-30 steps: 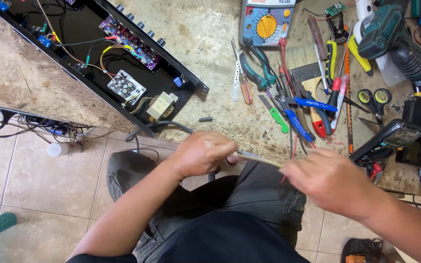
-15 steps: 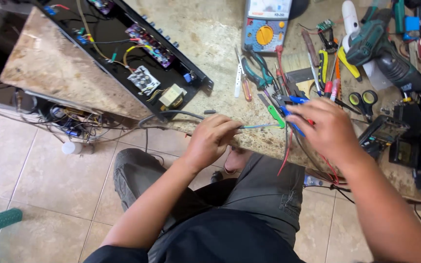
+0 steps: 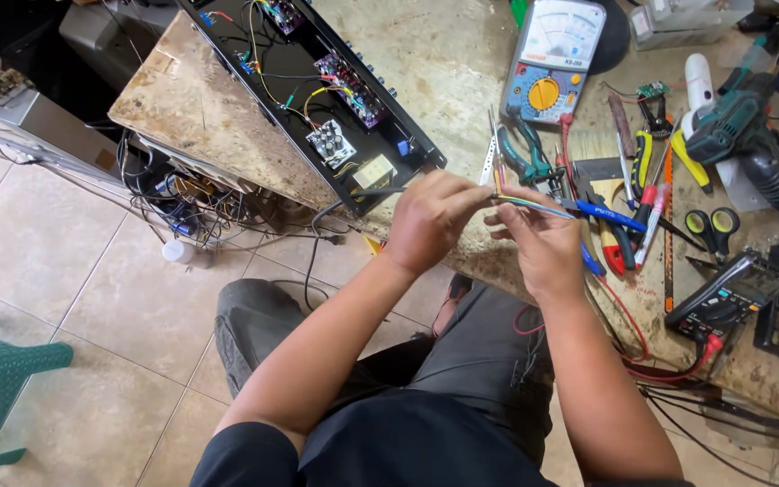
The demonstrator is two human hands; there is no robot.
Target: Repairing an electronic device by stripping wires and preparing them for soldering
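Both hands meet over the bench edge, pinching a thin bundle of coloured wires between them. The left hand clamps one end; the right hand, at 3 o'clock from it, grips the other. An open black chassis lies at 10 o'clock, a multimeter at 1 o'clock.

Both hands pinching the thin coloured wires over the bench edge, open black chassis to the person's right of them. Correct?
Not quite. The head view shows the open black chassis to the person's left of the hands, not right. The rest holds: left hand and right hand both pinch the thin coloured wires over the bench edge.
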